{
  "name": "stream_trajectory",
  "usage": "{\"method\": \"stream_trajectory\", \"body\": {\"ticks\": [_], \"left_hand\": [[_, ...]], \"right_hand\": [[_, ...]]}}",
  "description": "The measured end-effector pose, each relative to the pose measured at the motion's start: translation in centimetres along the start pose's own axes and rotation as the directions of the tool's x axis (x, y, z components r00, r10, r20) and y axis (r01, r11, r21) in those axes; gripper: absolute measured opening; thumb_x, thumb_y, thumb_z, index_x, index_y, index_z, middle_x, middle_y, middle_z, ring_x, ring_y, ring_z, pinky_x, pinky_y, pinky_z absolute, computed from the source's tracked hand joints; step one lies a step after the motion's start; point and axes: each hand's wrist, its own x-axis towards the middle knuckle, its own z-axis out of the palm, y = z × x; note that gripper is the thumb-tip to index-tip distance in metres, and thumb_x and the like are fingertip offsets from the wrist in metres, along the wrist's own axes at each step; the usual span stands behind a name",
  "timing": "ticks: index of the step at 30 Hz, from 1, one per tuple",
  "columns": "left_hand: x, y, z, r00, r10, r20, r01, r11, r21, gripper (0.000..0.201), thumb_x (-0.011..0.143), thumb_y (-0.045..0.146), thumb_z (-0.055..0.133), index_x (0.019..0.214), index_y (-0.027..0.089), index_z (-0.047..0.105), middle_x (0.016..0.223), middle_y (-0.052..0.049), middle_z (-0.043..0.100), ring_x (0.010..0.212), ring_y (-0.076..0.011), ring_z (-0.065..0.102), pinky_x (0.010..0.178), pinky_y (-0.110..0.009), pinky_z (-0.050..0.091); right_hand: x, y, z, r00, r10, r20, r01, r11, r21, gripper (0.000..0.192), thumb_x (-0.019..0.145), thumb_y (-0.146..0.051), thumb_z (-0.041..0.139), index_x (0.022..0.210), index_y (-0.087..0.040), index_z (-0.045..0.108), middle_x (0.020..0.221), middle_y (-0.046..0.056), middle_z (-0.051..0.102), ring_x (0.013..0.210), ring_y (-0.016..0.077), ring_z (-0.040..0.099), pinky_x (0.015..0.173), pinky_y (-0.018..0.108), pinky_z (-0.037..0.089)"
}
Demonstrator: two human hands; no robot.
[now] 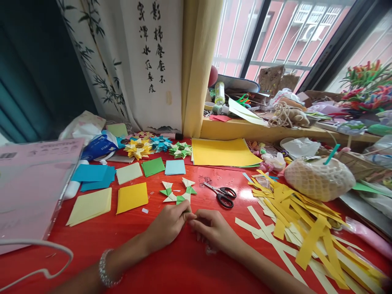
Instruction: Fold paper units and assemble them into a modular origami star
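Both hands meet fingertip to fingertip near the middle of the red table. My left hand (168, 223), with a beaded bracelet at the wrist, is closed in a pinch. My right hand (216, 230) is also closed, thumb against curled fingers. Whatever they pinch is hidden behind the fingers; only a hint of dark green shows. Just beyond them lies a partial ring of folded green and cream paper pieces (179, 199), gapped at the top. Black-handled scissors (226, 196) rest to its right, blades pointing up and left.
Square paper stacks, including yellow (132, 197), cream (90, 206) and blue (90, 173), lie left. Finished paper stars (137, 148) and yellow sheets (225, 152) sit behind. Cut paper strips (312, 237) and a netted fruit with straw (320, 179) are right. A white cable (69, 254) curves at left.
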Motion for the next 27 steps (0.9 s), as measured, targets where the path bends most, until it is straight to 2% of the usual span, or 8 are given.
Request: {"method": "stream_trajectory", "body": {"ticks": [5, 10, 14, 16, 20, 24, 27], "left_hand": [[-0.07, -0.48, 0.19, 1.0, 0.02, -0.015, -0.02, 1.0, -0.002, 0.017, 0.084, 0.017, 0.032, 0.071, 0.02, 0.042, 0.062, 0.004, 0.048, 0.056, -0.0113, 0.042, 0.054, -0.021, 0.032], [0.18, -0.26, -0.28, 0.999, -0.032, 0.033, 0.032, 0.999, -0.019, 0.023, 0.085, 0.03, 0.037, 0.069, 0.019, 0.05, 0.06, 0.003, 0.054, 0.056, -0.0115, 0.047, 0.054, -0.022, 0.033], [0.15, -0.05, -0.13, 0.993, -0.108, -0.048, 0.105, 0.993, -0.062, 0.031, 0.084, 0.039, 0.039, 0.061, 0.019, 0.045, 0.049, 0.006, 0.044, 0.048, -0.0103, 0.04, 0.048, -0.021, 0.03], [0.01, 0.0, 0.04, 0.991, -0.127, -0.038, 0.122, 0.987, -0.107, 0.034, 0.086, 0.04, 0.035, 0.059, 0.019, 0.04, 0.045, 0.006, 0.041, 0.044, -0.0096, 0.038, 0.046, -0.021, 0.03], [-0.06, 0.07, 0.07, 0.99, -0.138, -0.012, 0.133, 0.969, -0.211, 0.033, 0.088, 0.038, 0.029, 0.064, 0.019, 0.042, 0.046, 0.006, 0.044, 0.039, -0.0081, 0.037, 0.043, -0.02, 0.03], [0.1, 0.14, -0.09, 0.986, -0.149, -0.078, 0.122, 0.952, -0.28, 0.027, 0.086, 0.04, 0.034, 0.072, 0.019, 0.045, 0.055, 0.005, 0.049, 0.04, -0.0073, 0.038, 0.044, -0.02, 0.031], [0.03, 0.09, 0.01, 0.975, -0.19, -0.116, 0.147, 0.94, -0.309, 0.029, 0.084, 0.044, 0.037, 0.071, 0.019, 0.044, 0.053, 0.006, 0.049, 0.038, -0.0069, 0.036, 0.041, -0.02, 0.03]], "right_hand": [[0.02, 0.12, -0.09, 1.0, 0.013, -0.006, -0.013, 1.0, -0.009, 0.03, 0.082, -0.038, 0.045, 0.064, -0.015, 0.053, 0.052, -0.001, 0.05, 0.044, 0.0082, 0.047, 0.043, 0.019, 0.035], [-0.05, 0.06, 0.03, 1.0, 0.017, 0.003, -0.017, 1.0, -0.013, 0.032, 0.082, -0.039, 0.046, 0.062, -0.015, 0.052, 0.055, -0.001, 0.05, 0.045, 0.008, 0.048, 0.043, 0.019, 0.035], [-0.08, 0.19, -0.13, 1.0, 0.024, 0.02, -0.024, 1.0, 0.019, 0.036, 0.082, -0.043, 0.044, 0.063, -0.014, 0.055, 0.055, 0.0, 0.051, 0.042, 0.0068, 0.046, 0.039, 0.018, 0.032], [-0.04, 0.33, -0.26, 0.998, 0.032, 0.057, -0.034, 0.999, 0.032, 0.038, 0.082, -0.046, 0.044, 0.063, -0.014, 0.054, 0.053, -0.001, 0.05, 0.038, 0.0058, 0.044, 0.036, 0.018, 0.03], [0.28, 0.63, -0.49, 0.998, 0.044, 0.053, -0.05, 0.991, 0.121, 0.037, 0.081, -0.048, 0.044, 0.068, -0.014, 0.052, 0.053, -0.003, 0.049, 0.036, 0.0044, 0.041, 0.035, 0.016, 0.028], [0.64, 0.81, -0.57, 1.0, 0.006, 0.02, -0.009, 0.985, 0.174, 0.035, 0.079, -0.048, 0.048, 0.073, -0.014, 0.052, 0.061, -0.002, 0.052, 0.044, 0.0049, 0.047, 0.041, 0.017, 0.034], [0.65, 0.85, -0.52, 1.0, 0.03, 0.0, -0.03, 0.987, 0.161, 0.037, 0.079, -0.05, 0.046, 0.07, -0.014, 0.05, 0.056, -0.003, 0.051, 0.04, 0.005, 0.046, 0.037, 0.016, 0.033]]}}
